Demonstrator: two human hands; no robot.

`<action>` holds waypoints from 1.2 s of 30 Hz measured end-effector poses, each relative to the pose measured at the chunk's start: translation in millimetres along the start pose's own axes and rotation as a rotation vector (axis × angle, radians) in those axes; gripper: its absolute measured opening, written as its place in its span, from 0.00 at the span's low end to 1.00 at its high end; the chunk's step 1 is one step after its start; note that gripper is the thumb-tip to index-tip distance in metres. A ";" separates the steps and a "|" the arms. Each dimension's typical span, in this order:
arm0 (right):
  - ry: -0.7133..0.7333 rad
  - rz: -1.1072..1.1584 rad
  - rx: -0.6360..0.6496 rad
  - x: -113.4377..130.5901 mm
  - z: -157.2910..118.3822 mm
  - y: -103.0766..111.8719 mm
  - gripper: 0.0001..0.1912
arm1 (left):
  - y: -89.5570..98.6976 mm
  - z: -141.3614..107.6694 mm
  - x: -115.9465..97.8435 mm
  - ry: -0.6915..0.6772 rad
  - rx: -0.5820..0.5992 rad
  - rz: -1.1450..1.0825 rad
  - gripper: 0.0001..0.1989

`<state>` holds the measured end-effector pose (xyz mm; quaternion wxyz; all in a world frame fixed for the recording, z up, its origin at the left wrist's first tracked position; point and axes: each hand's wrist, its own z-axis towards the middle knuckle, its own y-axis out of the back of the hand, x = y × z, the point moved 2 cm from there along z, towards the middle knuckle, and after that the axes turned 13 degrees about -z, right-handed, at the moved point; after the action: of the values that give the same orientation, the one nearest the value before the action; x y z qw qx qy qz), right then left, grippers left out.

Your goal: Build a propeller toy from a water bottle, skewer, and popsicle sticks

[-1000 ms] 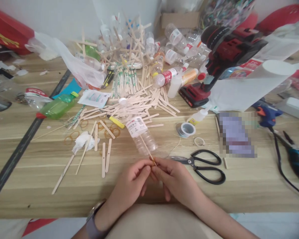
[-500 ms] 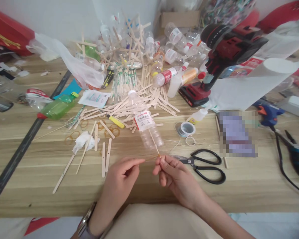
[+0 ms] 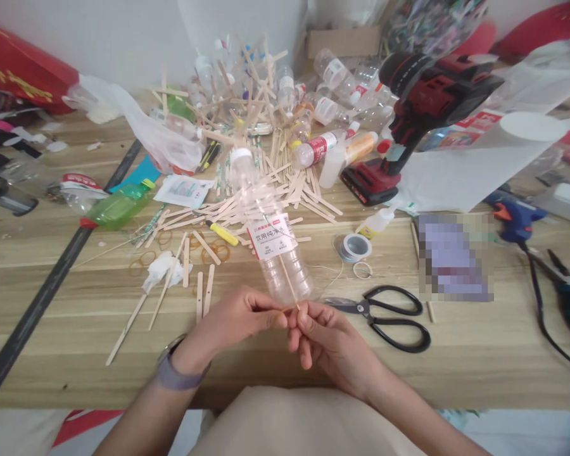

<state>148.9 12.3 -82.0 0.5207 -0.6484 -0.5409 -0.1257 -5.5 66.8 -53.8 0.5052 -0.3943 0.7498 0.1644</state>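
My right hand [image 3: 330, 335] is closed, pinching the lower end of a thin wooden stick [image 3: 287, 275]. The stick runs up along a clear plastic bottle [image 3: 272, 237] with a white cap and a red-and-white label. This bottle is tilted, its cap pointing away from me; whether the stick passes inside it or in front, I cannot tell. My left hand [image 3: 247, 316] is closed in a pinch beside the right fingertips, on a thin orange strand that looks like a rubber band [image 3: 289, 310]. Black-handled scissors [image 3: 365, 307] lie just right of my right hand.
Popsicle sticks [image 3: 209, 291], more rubber bands [image 3: 216, 250] and a yellow cutter [image 3: 223, 232] lie to the left. On the right are a wire spool [image 3: 356, 246], a cordless drill [image 3: 401, 139] and a glue gun [image 3: 510, 215]. Plastic bottles [image 3: 332, 69] crowd the back.
My left hand has moved right, up to my right fingertips, its pointing index finger now bent into a pinch. The bottle appears larger and nearer, its cap shifted up and left.
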 end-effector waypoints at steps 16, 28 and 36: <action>0.038 -0.058 -0.044 -5.1 0.6 3.5 0.22 | -28.7 11.2 27.5 0.136 -0.086 -0.754 0.22; -0.048 0.028 -0.122 -5.6 1.4 7.9 0.17 | -31.0 3.1 23.3 0.222 -0.162 -0.857 0.21; 0.003 0.161 0.043 -10.7 -6.4 12.1 0.14 | -29.7 1.7 25.3 0.140 -0.264 -0.766 0.21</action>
<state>157.5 2.5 -93.5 0.5435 -0.6785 -0.4889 -0.0728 13.5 38.3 -72.5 0.4226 -0.7167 0.5537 0.0321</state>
